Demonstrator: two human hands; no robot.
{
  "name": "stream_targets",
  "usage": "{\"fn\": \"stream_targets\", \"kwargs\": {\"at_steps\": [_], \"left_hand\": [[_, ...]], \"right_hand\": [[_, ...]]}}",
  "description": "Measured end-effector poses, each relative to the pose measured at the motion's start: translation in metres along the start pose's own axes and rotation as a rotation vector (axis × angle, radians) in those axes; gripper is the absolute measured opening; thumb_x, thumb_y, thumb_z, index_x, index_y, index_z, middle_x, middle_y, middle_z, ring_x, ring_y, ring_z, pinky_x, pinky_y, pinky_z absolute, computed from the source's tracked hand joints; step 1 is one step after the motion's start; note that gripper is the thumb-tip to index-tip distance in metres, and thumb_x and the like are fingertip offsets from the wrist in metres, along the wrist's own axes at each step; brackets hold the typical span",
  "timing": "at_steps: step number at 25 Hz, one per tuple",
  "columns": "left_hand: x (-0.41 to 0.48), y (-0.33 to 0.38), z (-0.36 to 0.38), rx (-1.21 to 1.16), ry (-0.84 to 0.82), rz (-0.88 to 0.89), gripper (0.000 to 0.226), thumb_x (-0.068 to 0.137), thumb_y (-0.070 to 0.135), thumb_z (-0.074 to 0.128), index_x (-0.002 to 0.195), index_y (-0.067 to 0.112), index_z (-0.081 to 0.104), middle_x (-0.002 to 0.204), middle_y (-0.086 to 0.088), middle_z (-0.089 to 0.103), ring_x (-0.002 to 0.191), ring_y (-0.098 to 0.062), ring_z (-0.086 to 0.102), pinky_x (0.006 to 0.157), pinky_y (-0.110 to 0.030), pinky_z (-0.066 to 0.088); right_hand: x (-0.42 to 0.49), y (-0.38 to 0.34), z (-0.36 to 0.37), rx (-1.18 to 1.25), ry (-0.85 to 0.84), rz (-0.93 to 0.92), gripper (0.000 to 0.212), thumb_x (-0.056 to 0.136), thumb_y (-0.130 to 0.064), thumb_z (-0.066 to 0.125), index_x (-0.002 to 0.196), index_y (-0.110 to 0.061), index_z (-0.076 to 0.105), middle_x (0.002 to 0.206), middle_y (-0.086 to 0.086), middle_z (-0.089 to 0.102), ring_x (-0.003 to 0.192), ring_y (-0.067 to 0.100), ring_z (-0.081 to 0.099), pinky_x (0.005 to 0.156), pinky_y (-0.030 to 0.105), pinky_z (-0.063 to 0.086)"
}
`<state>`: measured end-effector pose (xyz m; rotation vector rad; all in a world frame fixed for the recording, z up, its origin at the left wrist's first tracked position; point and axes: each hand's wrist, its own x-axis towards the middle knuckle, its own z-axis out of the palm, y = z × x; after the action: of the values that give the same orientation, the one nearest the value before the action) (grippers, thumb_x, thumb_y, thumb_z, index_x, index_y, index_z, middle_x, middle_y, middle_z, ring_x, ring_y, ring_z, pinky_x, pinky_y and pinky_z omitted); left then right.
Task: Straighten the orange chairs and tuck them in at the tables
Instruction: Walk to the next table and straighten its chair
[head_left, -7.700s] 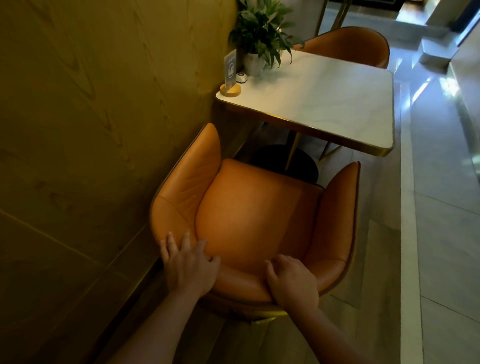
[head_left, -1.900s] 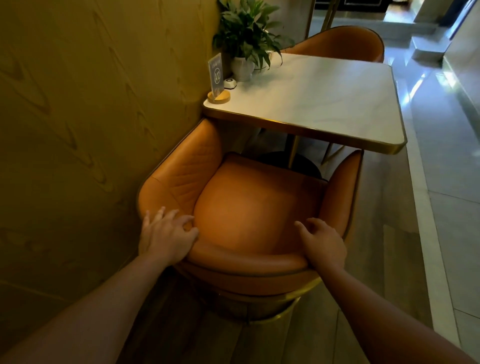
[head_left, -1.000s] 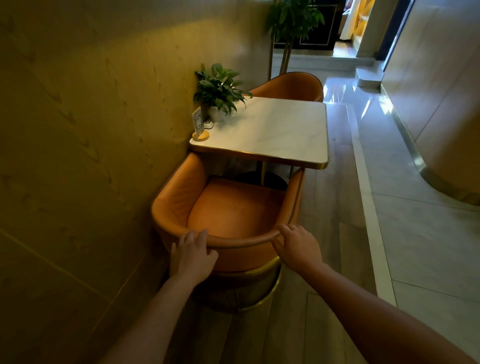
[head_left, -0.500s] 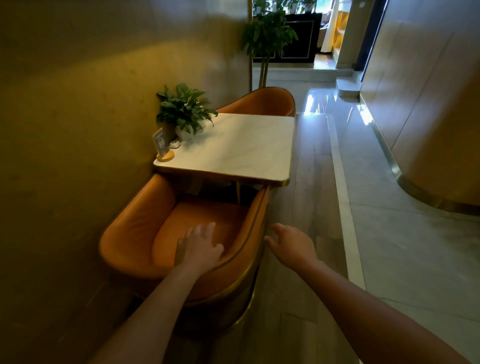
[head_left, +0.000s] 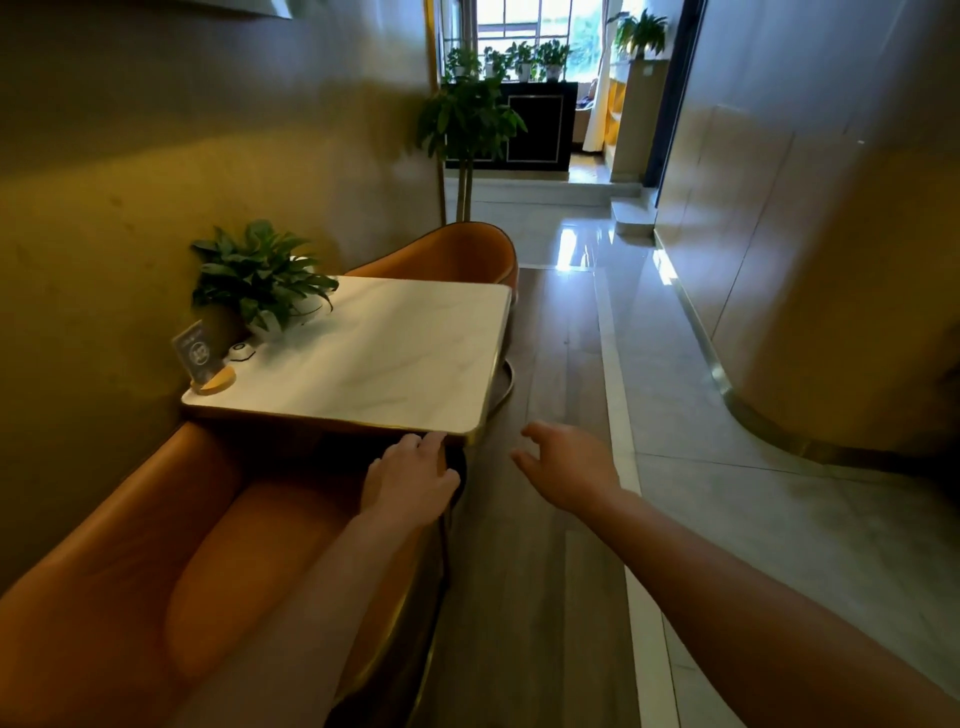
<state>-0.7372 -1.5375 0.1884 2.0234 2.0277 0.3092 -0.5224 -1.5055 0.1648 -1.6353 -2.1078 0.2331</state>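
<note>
The near orange chair (head_left: 156, 561) fills the lower left, its front pushed under the white marble table (head_left: 395, 364) that stands against the wall. My left hand (head_left: 408, 483) hovers over the chair's right arm near the table's front corner, fingers loosely spread, gripping nothing. Over the floor to the right of the chair is my right hand (head_left: 563, 467), open and empty. A second orange chair (head_left: 452, 254) sits at the table's far side, only its backrest showing.
A potted plant (head_left: 260, 283), a small sign on a wooden base (head_left: 200, 358) and a round white call button (head_left: 240, 352) stand on the table by the wall. A tall potted tree (head_left: 467, 130) is beyond. The corridor floor (head_left: 649, 415) runs along the right, bounded by a curved wall (head_left: 831, 260).
Both hands have let go of the near chair's backrest. My view has lifted and shifted right, past the chair. The chair now sits further under the table than at first.
</note>
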Motion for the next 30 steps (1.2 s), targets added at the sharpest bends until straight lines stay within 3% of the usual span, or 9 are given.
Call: {"fn": "stream_targets", "kwargs": {"at_steps": [4,10,14,21,30], "left_hand": [[0.069,0.033,0.02,-0.057,0.016,0.022,0.058,0.099,0.04,0.048,0.153,0.028,0.032,0.145,-0.005,0.046,0.127,-0.024,0.047,0.104,-0.043,0.043],[0.215,0.087,0.036,-0.057,0.066,-0.003,0.057,0.099,0.043,0.047,0.152,0.029,0.032,0.144,-0.004,0.048,0.122,-0.022,0.051,0.099,-0.039,0.044],[0.306,0.131,0.04,-0.028,0.057,0.008,0.06,0.099,0.046,0.049,0.153,0.031,0.03,0.149,-0.002,0.046,0.129,-0.022,0.049,0.104,-0.04,0.044],[0.45,0.209,0.073,-0.022,0.077,-0.027,0.062,0.099,0.047,0.05,0.155,0.032,0.029,0.15,-0.001,0.045,0.132,-0.021,0.048,0.11,-0.043,0.043],[0.645,0.298,0.099,0.016,0.139,-0.198,0.062,0.1,0.051,0.049,0.155,0.029,0.029,0.155,-0.001,0.042,0.14,-0.02,0.043,0.115,-0.042,0.038]], "right_hand": [[0.057,0.057,-0.001,-0.008,0.023,0.003,0.035,0.091,-0.056,0.054,0.112,-0.029,0.061,0.1,-0.005,0.068,0.078,0.005,0.052,0.064,0.024,0.041],[0.174,0.154,-0.003,-0.037,0.047,0.008,0.039,0.09,-0.059,0.054,0.117,-0.032,0.061,0.103,-0.008,0.068,0.079,-0.001,0.048,0.064,0.018,0.034],[0.256,0.213,-0.015,-0.002,0.078,0.044,0.037,0.091,-0.056,0.057,0.118,-0.031,0.061,0.104,-0.008,0.068,0.079,-0.001,0.048,0.063,0.012,0.028],[0.39,0.326,-0.015,0.022,0.057,0.0,0.037,0.092,-0.059,0.052,0.118,-0.033,0.061,0.105,-0.009,0.068,0.079,0.0,0.049,0.067,0.019,0.038],[0.6,0.456,-0.021,0.02,-0.051,-0.205,0.033,0.091,-0.06,0.051,0.105,-0.032,0.06,0.094,-0.01,0.066,0.075,0.003,0.051,0.062,0.02,0.037]]}}
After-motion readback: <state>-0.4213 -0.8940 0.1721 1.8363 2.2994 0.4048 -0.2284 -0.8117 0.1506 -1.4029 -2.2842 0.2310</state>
